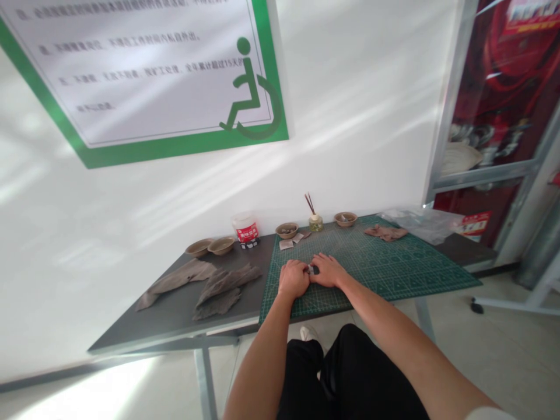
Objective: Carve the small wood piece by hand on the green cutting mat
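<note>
- Head view: the left hand [294, 277] and the right hand [329, 271] meet over the near part of a green cutting mat [371, 265] printed with pale grid lines.
- Between the two hands, at their fingers, is a small grey-and-black piece [312, 269], partly covered; its exact shape is too small to tell.
- Left fingers are bent inward against the piece; whether they pinch it or only press on it, I cannot tell.
- Right fingers reach forward, bent, with the piece just beside the thumb; how firm that grip is, I cannot tell.
- Beyond the hands, near the mat's far edge, are a round brown bowl [286, 231] with small contents, pale square paper pieces [286, 245], a clear glass bottle [315, 223] with dark sticks upright, and a second brown bowl [345, 220].
- Toward the mat's right side lie a crumpled pinkish-brown cloth [387, 233] and a clear plastic bag [426, 223].
- Left of the mat, on the dark grey tabletop [144, 329], are two crumpled grey-brown cloths [225, 289], two more brown bowls [221, 246] side by side and a red-and-white tub [247, 231].
</note>
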`<state>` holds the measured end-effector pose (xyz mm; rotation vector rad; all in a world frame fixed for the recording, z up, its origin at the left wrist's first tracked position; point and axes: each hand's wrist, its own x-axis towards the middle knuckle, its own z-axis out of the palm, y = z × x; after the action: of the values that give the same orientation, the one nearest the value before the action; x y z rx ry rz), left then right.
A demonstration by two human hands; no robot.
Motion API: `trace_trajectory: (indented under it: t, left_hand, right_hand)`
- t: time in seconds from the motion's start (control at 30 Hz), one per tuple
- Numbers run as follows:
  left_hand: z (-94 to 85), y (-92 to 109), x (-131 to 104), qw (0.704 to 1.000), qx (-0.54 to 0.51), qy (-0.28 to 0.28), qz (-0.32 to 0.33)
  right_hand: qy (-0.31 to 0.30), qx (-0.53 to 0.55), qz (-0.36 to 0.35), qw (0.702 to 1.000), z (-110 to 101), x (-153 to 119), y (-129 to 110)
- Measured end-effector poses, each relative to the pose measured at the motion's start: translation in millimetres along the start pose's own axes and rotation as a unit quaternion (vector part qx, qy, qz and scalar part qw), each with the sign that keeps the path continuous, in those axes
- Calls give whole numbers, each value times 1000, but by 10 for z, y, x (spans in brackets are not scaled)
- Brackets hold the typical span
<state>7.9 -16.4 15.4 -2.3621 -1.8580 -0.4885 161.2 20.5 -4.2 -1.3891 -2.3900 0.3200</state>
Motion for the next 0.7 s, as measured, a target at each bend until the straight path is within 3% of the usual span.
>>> trace_trajectory:
  t: [0.33, 0.7]
  left_hand:
    - [9, 3, -10, 998, 29, 23, -41]
    - [36, -35, 26, 999, -24, 1, 28]
  right_hand:
    - [-2, 7, 1, 1000, -39, -15, -44]
    - [-1, -3, -1, 1000, 9, -1, -1]
